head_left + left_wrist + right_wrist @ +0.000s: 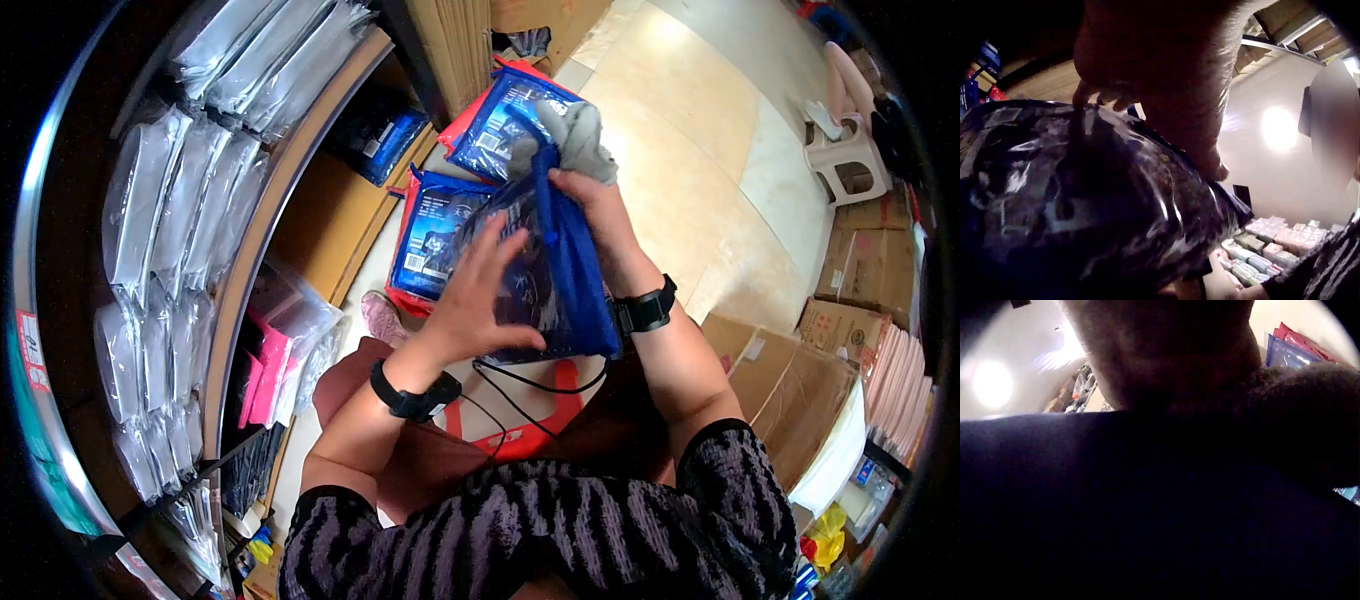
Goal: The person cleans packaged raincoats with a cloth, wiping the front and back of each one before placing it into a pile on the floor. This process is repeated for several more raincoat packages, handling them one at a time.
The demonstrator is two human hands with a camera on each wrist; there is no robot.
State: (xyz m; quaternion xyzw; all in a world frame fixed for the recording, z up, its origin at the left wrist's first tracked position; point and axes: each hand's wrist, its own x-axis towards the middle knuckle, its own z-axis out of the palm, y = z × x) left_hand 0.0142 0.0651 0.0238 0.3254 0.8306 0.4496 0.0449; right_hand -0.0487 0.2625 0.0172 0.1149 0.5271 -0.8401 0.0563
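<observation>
A blue storage bag (585, 270) with a clear plastic front stands tilted over the person's lap. The right hand (600, 215) grips its upper right edge, the thumb on the blue fabric and the other fingers mostly hidden behind. Soft grey fuzzy cloth (583, 140) pokes out at the bag's top, beside that hand. Spread across the clear front is the left hand (465, 305), its fingers apart and thumb stretched toward the bag's lower part. The left wrist view shows the shiny plastic (1104, 187) bulging under this hand. Dark blue fabric (1147, 506) fills most of the right wrist view.
Two packed blue bags with red edging, a far one (508, 125) and a near one (432, 235), lie just beyond the hands. Shelves with plastic-wrapped packets (145, 200) line the left. Cardboard boxes (780, 385) and a plastic stool (848, 165) stand on the right.
</observation>
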